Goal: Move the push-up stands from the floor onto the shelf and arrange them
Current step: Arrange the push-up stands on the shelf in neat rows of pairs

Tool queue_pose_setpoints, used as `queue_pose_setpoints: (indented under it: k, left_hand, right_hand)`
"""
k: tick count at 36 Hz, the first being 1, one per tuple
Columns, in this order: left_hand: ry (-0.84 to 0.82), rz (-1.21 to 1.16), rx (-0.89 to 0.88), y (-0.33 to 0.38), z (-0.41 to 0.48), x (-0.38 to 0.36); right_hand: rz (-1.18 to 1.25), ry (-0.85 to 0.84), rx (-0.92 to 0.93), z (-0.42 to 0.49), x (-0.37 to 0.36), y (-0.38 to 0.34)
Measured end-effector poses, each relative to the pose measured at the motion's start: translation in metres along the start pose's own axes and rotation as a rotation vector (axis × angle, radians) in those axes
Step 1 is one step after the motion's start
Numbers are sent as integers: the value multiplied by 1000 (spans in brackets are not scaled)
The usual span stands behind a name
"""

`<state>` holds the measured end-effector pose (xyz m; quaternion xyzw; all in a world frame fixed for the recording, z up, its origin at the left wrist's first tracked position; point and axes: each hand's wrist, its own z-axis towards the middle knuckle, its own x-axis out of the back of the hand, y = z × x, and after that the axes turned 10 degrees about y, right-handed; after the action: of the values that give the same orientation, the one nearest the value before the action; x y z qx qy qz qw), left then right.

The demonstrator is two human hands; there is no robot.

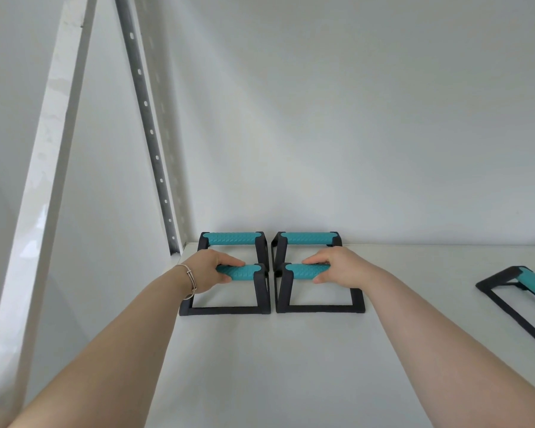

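Four stands sit in a two-by-two block on the white shelf [260, 366]. The front left stand [229, 291] is held at its teal grip by the left hand [212, 270], fingers wrapped round it. The right hand [337, 267] wraps the grip of the front right stand [318, 291]. Behind them are the back left stand [232, 239] and the back right stand [306, 239], against the wall. A fifth stand [519, 291] lies well apart at the right edge. A bracelet [190, 279] circles the left wrist.

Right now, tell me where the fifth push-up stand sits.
In the head view, the fifth stand sits on the shelf at the far right edge, cut off by the frame, apart from the grouped four stands.
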<state>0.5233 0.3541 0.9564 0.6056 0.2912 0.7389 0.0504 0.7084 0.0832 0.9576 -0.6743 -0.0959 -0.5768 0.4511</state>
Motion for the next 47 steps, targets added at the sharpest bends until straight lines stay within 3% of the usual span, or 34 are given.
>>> queue_pose_setpoints:
  k: [35,47]
  left_hand:
    - [1,8,-14,4,-2,0]
    - [116,132,-49,21,-15,-8]
  right_hand:
    - [-15,-3,-9,-5,2,-6]
    - [-99,171,6,-23,-13,-18]
